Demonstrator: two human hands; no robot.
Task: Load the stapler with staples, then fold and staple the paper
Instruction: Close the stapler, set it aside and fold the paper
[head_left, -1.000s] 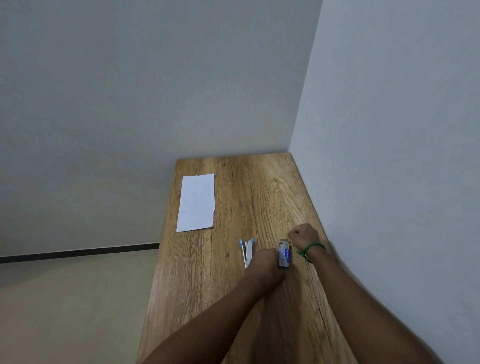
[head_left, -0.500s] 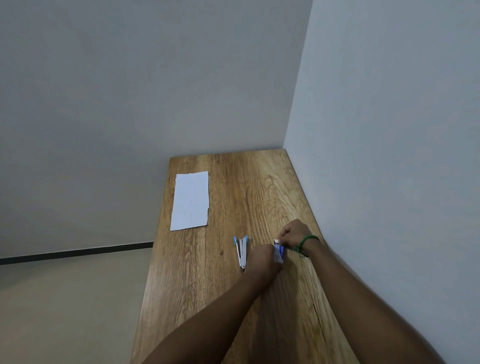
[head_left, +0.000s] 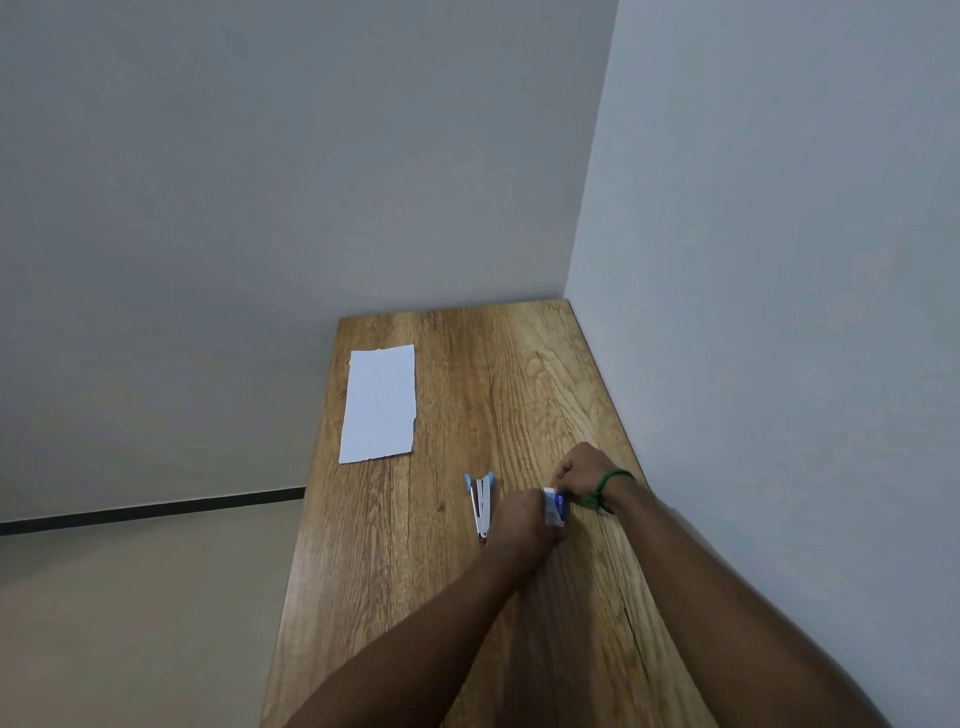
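Head view, one moment at a wooden surface (head_left: 519, 374) set in a room corner.

Item: staple box (head_left: 554, 505), small, blue and white. Position: near the right edge of the surface, between both hands. The left hand (head_left: 522, 519) has its grip closed around the near end; the right hand (head_left: 582, 470), green band at the wrist, pinches the far end with closed fingers. Whether the box is open cannot be told; the hands hide its flap.

Item: stapler (head_left: 481, 503), blue-tipped, lying splayed open just left of the left hand, untouched.

Item: paper (head_left: 379, 405), white sheet with a ragged near edge, flat and unfolded, well apart at the far left.

Condition of task: loading not yet begun, by judgement; the box likely wants opening first.

Risks: a hard tug at the flap could fling staple strips across the surface or off its right edge. A strip pinched too firmly may snap into short pieces that jam the stapler. The left forearm, close to the open stapler, could knock it shut or askew.
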